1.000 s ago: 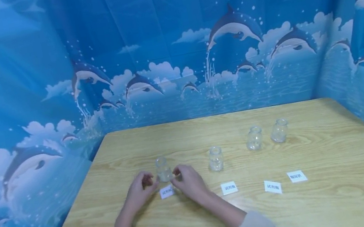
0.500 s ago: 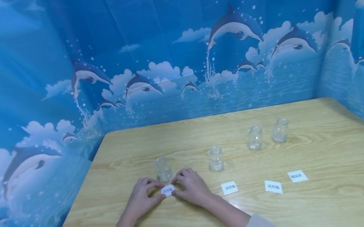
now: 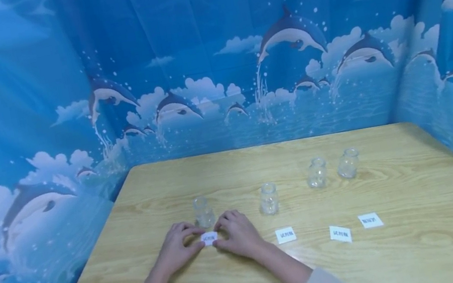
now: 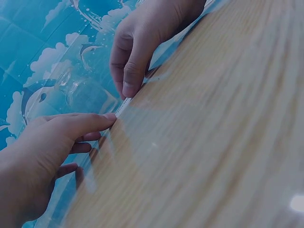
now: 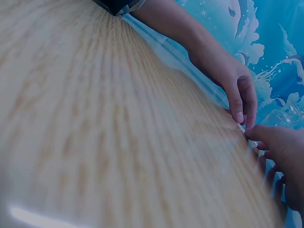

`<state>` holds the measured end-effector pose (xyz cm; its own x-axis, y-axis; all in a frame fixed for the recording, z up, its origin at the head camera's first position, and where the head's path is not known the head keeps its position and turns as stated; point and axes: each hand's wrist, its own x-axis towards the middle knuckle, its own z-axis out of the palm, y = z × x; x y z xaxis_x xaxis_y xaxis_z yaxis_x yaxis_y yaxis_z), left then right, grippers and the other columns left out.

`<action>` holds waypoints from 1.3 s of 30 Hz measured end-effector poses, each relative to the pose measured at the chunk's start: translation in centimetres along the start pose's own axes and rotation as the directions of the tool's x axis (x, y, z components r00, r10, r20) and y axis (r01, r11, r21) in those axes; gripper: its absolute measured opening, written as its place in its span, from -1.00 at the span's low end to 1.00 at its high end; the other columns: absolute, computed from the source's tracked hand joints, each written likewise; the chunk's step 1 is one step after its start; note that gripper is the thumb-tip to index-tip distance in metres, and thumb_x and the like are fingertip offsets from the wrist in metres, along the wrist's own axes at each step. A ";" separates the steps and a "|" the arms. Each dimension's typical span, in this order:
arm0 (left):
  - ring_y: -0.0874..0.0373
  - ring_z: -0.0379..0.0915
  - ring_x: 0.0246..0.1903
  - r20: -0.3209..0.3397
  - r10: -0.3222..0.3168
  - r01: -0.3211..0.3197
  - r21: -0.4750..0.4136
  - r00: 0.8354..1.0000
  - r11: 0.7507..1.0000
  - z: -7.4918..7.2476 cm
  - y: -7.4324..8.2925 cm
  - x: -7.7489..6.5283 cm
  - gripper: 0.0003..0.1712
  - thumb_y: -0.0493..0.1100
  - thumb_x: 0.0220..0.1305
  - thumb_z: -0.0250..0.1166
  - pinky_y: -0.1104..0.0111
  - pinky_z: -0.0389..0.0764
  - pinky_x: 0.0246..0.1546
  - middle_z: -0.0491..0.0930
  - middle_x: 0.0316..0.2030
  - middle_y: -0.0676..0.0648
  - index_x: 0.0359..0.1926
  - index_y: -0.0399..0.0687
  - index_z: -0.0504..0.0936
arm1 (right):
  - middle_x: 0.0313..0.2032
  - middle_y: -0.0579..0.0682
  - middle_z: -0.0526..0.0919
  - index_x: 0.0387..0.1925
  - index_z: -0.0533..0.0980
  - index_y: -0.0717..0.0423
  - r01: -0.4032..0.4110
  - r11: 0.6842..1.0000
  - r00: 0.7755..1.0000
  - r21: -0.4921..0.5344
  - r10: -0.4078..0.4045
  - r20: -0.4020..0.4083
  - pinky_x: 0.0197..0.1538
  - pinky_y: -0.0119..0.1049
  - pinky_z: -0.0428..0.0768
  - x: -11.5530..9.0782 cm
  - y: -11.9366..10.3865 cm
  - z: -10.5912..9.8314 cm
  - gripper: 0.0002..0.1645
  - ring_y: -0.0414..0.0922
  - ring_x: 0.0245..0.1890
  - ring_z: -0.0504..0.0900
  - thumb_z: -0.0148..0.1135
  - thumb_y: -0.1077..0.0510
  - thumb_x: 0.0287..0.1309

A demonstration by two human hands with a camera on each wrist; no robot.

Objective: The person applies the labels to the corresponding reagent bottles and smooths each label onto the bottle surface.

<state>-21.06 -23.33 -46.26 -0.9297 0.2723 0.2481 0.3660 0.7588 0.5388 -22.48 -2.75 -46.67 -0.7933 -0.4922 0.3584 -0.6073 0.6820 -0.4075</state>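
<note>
In the head view, a small white paper label (image 3: 209, 238) with dark printed characters lies at the left of the table. My left hand (image 3: 178, 245) pinches its left edge between thumb and fingers; my right hand (image 3: 239, 234) does the same at the right edge. Seen low from the left wrist, the label (image 4: 122, 108) is a thin white strip at tabletop level, with both thumb tips at its ends. Directly behind it stands a clear glass jar (image 3: 203, 211), upright and without a lid.
Another glass jar (image 3: 269, 199) stands right of the hands, with two more jars (image 3: 316, 173) farther back. Three more labels, including a near one (image 3: 286, 235), lie in front of those jars on the wooden table (image 3: 423, 198). A blue dolphin curtain (image 3: 211, 53) hangs behind.
Both hands have come from the sides of the left jar toward the front and taken the label by its edges. The label has turned slightly straighter and shifted a little right.
</note>
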 end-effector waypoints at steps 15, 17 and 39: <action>0.07 0.35 -0.13 -0.053 0.025 -0.030 -0.081 0.998 0.996 0.4 -0.3 -0.2 -0.66 -0.16 -0.06 0.44 0.08 0.38 -0.05 0.50 -0.25 0.09 -0.18 -0.01 0.65 | -0.37 -0.17 0.56 -0.35 0.57 0.03 -0.044 0.963 0.996 0.267 0.062 -0.059 -0.18 -0.36 0.45 -0.1 0.0 0.6 -0.85 -0.24 -0.31 0.44 0.35 0.14 -0.03; 0.08 0.37 -0.15 -0.070 0.021 -0.030 -0.127 0.997 0.991 0.4 -0.4 -0.2 -0.68 -0.19 -0.06 0.44 0.07 0.39 -0.06 0.52 -0.27 0.09 -0.20 -0.02 0.65 | -0.40 -0.19 0.55 -0.35 0.57 0.04 -0.070 0.944 0.995 0.324 0.090 -0.047 -0.22 -0.37 0.46 0.0 -0.1 0.6 -0.88 -0.25 -0.35 0.44 0.33 0.17 0.00; 0.00 0.42 -0.10 -0.008 -0.064 0.057 -0.368 0.998 0.928 -0.3 0.7 -0.1 -0.87 -0.21 0.11 0.30 0.01 0.34 0.03 0.57 -0.24 -0.01 -0.29 -0.14 0.64 | -0.33 -0.15 0.58 -0.32 0.53 0.06 -0.140 0.840 0.982 0.524 0.186 -0.035 -0.13 -0.37 0.51 0.1 -0.2 0.1 -0.91 -0.24 -0.27 0.53 0.20 0.28 0.11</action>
<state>-20.73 -22.96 -45.69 -0.9509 0.2180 0.2196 0.3022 0.5016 0.8106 -22.44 -3.05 -46.62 -0.8901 -0.3376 0.3060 -0.4223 0.3587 -0.8325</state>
